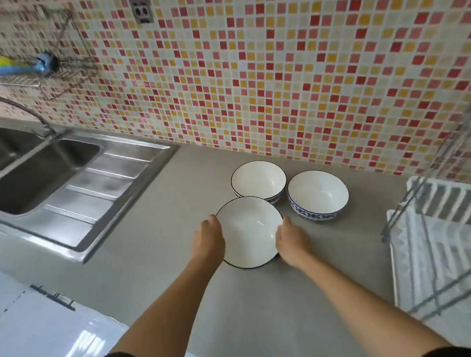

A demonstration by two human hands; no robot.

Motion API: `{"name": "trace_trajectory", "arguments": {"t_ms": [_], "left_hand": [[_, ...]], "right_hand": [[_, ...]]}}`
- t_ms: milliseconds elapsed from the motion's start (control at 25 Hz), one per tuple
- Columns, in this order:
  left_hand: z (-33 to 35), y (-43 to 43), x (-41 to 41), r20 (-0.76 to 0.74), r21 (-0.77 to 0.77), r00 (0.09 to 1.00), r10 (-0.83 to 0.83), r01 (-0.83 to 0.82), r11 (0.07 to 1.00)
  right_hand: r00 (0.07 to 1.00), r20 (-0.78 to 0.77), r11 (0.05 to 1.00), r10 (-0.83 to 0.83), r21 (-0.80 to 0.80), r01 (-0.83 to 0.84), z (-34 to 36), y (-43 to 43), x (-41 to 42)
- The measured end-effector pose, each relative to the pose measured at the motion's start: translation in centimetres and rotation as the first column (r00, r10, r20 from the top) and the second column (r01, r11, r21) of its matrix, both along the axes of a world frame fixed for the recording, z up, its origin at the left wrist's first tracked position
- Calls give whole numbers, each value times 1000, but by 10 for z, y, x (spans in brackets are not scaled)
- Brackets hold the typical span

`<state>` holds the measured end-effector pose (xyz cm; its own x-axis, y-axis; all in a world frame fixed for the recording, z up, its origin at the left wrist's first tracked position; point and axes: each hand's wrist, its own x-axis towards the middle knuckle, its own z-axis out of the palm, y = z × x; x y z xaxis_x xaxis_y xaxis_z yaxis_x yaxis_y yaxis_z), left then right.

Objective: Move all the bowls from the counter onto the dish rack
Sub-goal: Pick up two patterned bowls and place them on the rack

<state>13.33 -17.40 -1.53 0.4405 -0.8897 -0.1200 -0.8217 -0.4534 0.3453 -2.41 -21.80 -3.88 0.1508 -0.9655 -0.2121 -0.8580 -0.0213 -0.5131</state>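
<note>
Three white bowls with dark rims and blue patterned sides stand close together on the grey counter (266, 313). The near bowl (249, 233) is gripped from both sides: my left hand (210, 238) holds its left rim, my right hand (291, 242) its right rim. It looks slightly tilted toward me. The far bowl (258, 180) sits just behind it, and the right bowl (318, 194) stands beside that one, untouched. The dish rack (456, 238), white slats in a metal wire frame, is at the right edge of the counter.
A steel double sink (25, 179) with a drainboard and a curved tap (3, 105) lies to the left. A wire wall shelf (32, 72) holds brushes. The mosaic tiled wall (301, 58) runs behind the bowls. White cabinet fronts are below left.
</note>
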Motion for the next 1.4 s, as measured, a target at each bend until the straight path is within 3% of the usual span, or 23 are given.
{"name": "trace_trajectory", "arguments": {"t_ms": [200, 400, 600, 760, 920, 1080, 1280, 1400], "left_hand": [[79, 61, -23, -85, -377, 996, 13, -44, 925], [179, 122, -66, -199, -779, 971, -129, -76, 623], [266, 160, -125, -238, -939, 841, -486, -71, 337], [310, 176, -180, -157, -970, 725, -671, 16, 244], [333, 170, -241, -130, -957, 591, -796, 137, 257], [343, 148, -319, -76, -908, 530, -844, 313, 279], [343, 115, -407, -27, -822, 454, -891, 497, 278], [335, 89, -448, -62, -756, 470, -880, 553, 349]], "right_hand": [[973, 230, 959, -8, -273, 72, 80, 76, -27], [853, 521, 867, 40, -443, 230, 181, 150, -60], [573, 811, 859, 120, -374, 350, 276, 200, -122], [471, 841, 749, 265, -487, 449, 312, 219, -193], [494, 747, 631, 445, -653, 419, 335, 222, -280], [673, 576, 538, 463, -787, 303, 350, 210, -379], [754, 461, 602, 467, -791, 110, 359, 188, -480], [834, 372, 663, 407, -749, 10, 357, 164, -534]]}}
